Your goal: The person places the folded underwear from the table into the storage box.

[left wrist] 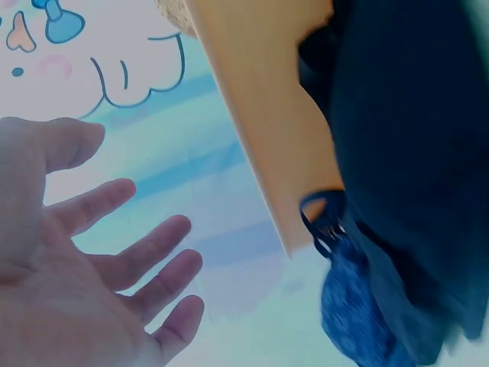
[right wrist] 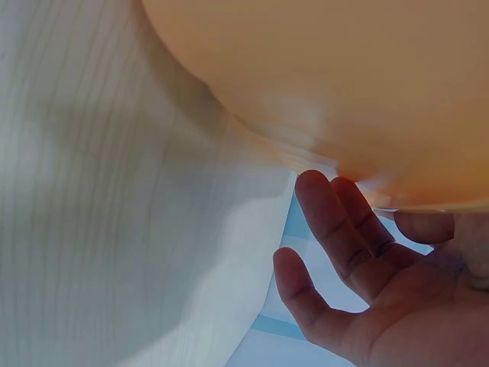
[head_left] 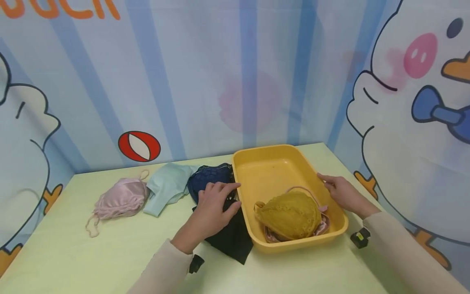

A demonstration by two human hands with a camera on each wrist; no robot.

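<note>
My right hand (head_left: pixel 343 194) pinches the right rim of a yellow plastic basin (head_left: pixel 271 171), thumb at the rim and fingertips against the outer wall in the right wrist view. Inside the basin's near end lies a mustard bra (head_left: pixel 290 216) on top of a pink satin garment (head_left: pixel 322 226), which is mostly hidden. My left hand (head_left: pixel 211 212) hovers by the left rim with fingers spread, holding nothing. Under and beside it are a black garment (head_left: pixel 235 234) and a navy lace bra (head_left: pixel 209 176), both against the basin's left side.
Left of the navy bra lie a mint green garment (head_left: pixel 169 183) and a lilac satin bra (head_left: pixel 123 198) with thin straps. The pale green table (head_left: pixel 110 257) meets a striped cartoon backdrop (head_left: pixel 198 81) at its back and sides.
</note>
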